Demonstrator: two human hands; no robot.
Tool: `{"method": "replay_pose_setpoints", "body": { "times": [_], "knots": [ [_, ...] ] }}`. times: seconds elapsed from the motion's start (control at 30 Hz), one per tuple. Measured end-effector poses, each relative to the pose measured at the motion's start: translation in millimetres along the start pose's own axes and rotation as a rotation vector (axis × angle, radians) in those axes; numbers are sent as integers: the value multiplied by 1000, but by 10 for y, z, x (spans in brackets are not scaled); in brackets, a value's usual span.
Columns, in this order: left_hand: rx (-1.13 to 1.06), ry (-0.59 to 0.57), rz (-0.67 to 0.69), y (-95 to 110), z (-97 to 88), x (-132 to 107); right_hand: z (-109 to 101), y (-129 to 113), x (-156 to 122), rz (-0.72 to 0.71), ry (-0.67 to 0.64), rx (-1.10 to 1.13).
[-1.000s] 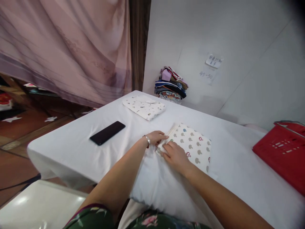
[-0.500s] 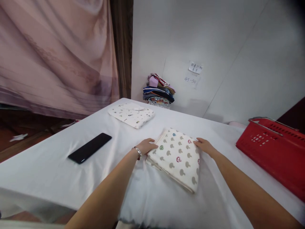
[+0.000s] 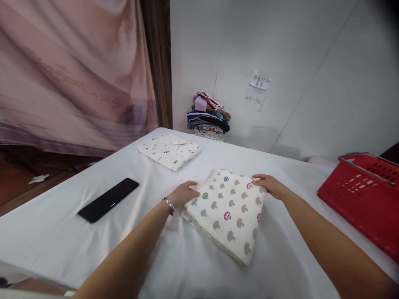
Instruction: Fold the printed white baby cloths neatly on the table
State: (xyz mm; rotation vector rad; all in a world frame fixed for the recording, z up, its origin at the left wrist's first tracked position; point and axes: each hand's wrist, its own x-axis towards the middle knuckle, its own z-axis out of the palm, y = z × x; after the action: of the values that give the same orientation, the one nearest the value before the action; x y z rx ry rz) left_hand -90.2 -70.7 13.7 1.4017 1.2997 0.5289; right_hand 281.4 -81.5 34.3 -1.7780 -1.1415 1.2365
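Note:
A folded white cloth (image 3: 229,211) printed with grey, red, green and blue mushrooms lies askew on the white-covered table, its layers showing along the near edge. My left hand (image 3: 183,194), with a bracelet at the wrist, grips its left edge; some of the fingers are hidden at the cloth. At the far right corner my right hand (image 3: 269,185) pinches the fabric, thumb and fingers around the edge. Farther back sits a second folded white cloth (image 3: 168,151) with small dark prints, apart from both hands.
A black phone-like slab (image 3: 109,200) lies on the left of the table (image 3: 50,245). On the right stands a red plastic basket (image 3: 358,199) with metal handles. Beyond the far edge rises a stack of folded fabrics (image 3: 208,116) against the wall. A pink curtain (image 3: 71,74) hangs at left.
Both hands keep hold of the mushroom cloth, which has shifted slightly toward me and to the left in view. My right hand bends more over its corner. The camera view has turned slightly.

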Motion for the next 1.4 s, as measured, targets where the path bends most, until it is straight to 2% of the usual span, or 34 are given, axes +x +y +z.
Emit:
{"method": "replay_pose_setpoints", "body": {
  "times": [0.1,0.23,0.33,0.4,0.47,0.53,0.63,0.73,0.8,0.83,0.9,1.03,1.1,1.23,1.33,1.4],
  "knots": [
    [89,63,97,197,-218,349,-118,-202,2,-114,67,88],
    [237,119,154,613,-421,1061,-158,-347,174,-146,204,126],
    [335,211,109,786,-332,1513,-81,-201,418,-61,326,6],
    [353,235,73,770,-199,1695,-40,-19,581,-14,361,-57],
    [347,240,49,686,-85,1779,-49,167,709,8,358,-76],
    [323,244,45,589,-45,1781,-105,314,784,17,343,-91],
    [266,265,56,479,-138,1677,-186,408,790,-38,346,-170],
    [214,321,52,365,-289,1500,-104,327,648,-265,479,-355],
    [186,363,47,248,-336,1373,76,181,466,-478,539,-410],
    [172,377,45,178,-332,1314,196,88,356,-568,522,-392],
    [142,382,40,34,-268,1224,466,-121,131,-677,374,-347],
    [85,366,34,-158,-18,1189,988,-496,-144,-707,54,-399],
    [64,373,35,-185,93,1226,1212,-598,-135,-699,-10,-475],
    [47,390,50,-186,194,1272,1579,-581,86,-675,7,-728],
    [38,401,72,-198,205,1245,1745,-465,274,-653,43,-930],
    [34,406,89,-207,206,1219,1784,-399,363,-632,72,-1007]
  ]
}}
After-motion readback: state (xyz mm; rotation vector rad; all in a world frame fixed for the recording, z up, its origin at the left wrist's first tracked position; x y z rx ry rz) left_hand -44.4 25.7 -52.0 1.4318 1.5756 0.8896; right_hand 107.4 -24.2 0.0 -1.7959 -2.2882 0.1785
